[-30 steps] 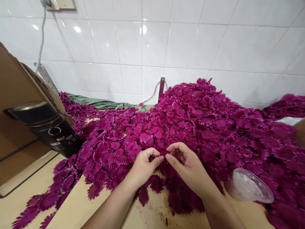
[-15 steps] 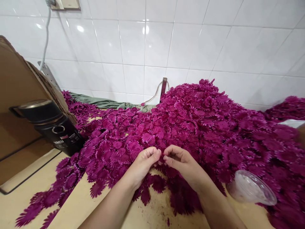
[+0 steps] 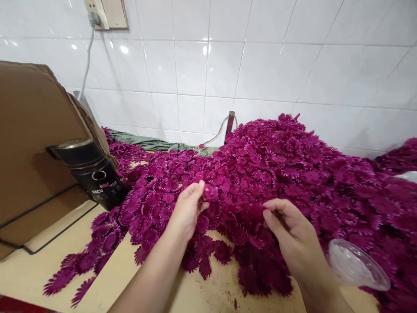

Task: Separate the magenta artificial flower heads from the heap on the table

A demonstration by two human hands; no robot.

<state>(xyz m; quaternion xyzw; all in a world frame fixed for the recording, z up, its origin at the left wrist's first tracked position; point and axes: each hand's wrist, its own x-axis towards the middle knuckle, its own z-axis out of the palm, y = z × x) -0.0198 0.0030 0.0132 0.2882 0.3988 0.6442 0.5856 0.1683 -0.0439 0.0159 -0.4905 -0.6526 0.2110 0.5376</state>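
Tiled wall, magenta flower heap, left hand pinching blossom, right hand pinched together

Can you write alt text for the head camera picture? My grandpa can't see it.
A person's left hand pinches a blurred magenta flower over a big heap of magenta flowers; what the right hand holds is unclear. A black vacuum bottle and cardboard box are at left, a clear plastic tub at right, and a white tiled wall behind.
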